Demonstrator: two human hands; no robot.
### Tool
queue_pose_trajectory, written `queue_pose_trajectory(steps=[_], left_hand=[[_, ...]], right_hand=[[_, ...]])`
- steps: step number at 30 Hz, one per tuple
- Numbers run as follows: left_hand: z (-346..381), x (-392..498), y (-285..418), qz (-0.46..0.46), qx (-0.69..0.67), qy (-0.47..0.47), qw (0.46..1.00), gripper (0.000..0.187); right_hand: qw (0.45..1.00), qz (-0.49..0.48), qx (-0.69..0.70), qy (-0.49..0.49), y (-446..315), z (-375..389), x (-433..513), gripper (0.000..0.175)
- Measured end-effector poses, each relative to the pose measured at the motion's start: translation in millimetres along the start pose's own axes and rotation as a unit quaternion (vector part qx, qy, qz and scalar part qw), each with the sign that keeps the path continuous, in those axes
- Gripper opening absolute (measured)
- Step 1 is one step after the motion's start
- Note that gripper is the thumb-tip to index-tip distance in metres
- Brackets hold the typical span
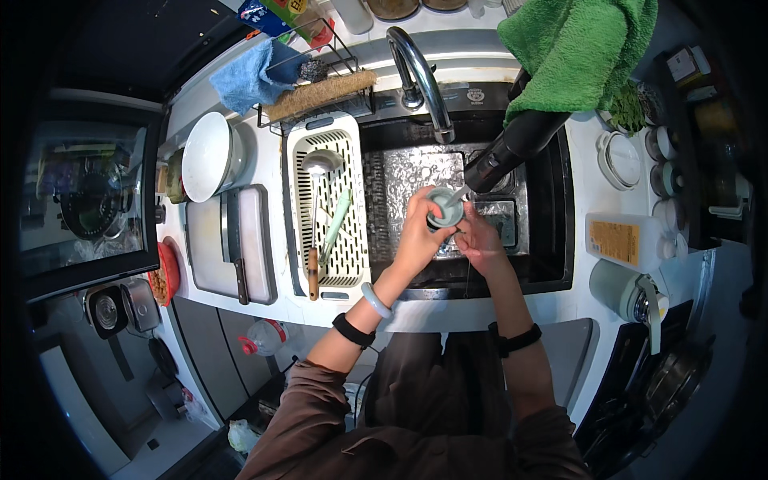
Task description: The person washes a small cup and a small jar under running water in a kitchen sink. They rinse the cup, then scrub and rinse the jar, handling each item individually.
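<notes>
My left hand (423, 225) grips a small pale green cup (447, 217) over the sink, its thumb reaching inside the rim. At the cup's right side, the fingers of my right hand (480, 243) meet its edge and underside. Water runs in a thin stream (459, 194) into the cup from a black spout (482, 173). Beneath both hands lies the dark sink basin (408, 240), its wet floor shining. A chrome faucet (441, 114) curves over the basin behind the cup, with no water seen at its mouth.
Left of the basin, a white drain basket (363, 258) holds a ladle (323, 162) and a light green utensil (339, 219). A cleaver (231, 234) rests on a cutting board (204, 258). A green towel (576, 54) drapes over the black spout's upper part. A thermos (615, 291) lies at right.
</notes>
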State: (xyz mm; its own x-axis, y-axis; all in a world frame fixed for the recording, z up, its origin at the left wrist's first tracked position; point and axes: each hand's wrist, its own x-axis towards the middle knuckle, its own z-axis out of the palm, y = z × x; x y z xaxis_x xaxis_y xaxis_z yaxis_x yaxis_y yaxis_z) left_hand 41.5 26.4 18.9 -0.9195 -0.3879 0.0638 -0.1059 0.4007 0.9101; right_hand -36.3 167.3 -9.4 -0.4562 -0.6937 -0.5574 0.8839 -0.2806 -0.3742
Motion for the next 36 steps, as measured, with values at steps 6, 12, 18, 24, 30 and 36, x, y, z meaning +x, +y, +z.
queue_pose_trajectory(steps=[6, 12, 18, 24, 30, 36], left_hand=[[-1.2, -2.2, 0.1, -0.156, -0.412, 0.01, 0.898, 0.053], [12.3, 10.2, -28.4, -0.358, -0.676, -0.021, 0.644, 0.046], [26.5, 29.7, -35.2, -0.413, -0.767, -0.112, 0.479, 0.052], [11.3, 39.4, -10.4, -0.413, -0.706, -0.129, 0.561, 0.041], [4.3, 34.5, -13.6, -0.426, -0.568, -0.049, 0.702, 0.039], [-10.1, 22.7, -9.5, -0.452, -0.543, -0.07, 0.704, 0.044]], right_hand=[[0.997, -0.04, -0.054, 0.026, 4.6, -5.3, 13.2, 0.023], [0.982, -0.103, -0.107, 0.115, -0.3, 7.6, 3.6, 0.033], [0.786, -0.346, -0.493, 0.144, 13.2, 34.3, -19.7, 0.061], [0.764, -0.371, -0.512, 0.129, 9.8, 35.5, -24.8, 0.061], [0.813, -0.217, -0.507, 0.187, 5.4, 28.4, 4.4, 0.045], [0.688, -0.154, -0.694, 0.145, -5.2, 38.8, 36.9, 0.046]])
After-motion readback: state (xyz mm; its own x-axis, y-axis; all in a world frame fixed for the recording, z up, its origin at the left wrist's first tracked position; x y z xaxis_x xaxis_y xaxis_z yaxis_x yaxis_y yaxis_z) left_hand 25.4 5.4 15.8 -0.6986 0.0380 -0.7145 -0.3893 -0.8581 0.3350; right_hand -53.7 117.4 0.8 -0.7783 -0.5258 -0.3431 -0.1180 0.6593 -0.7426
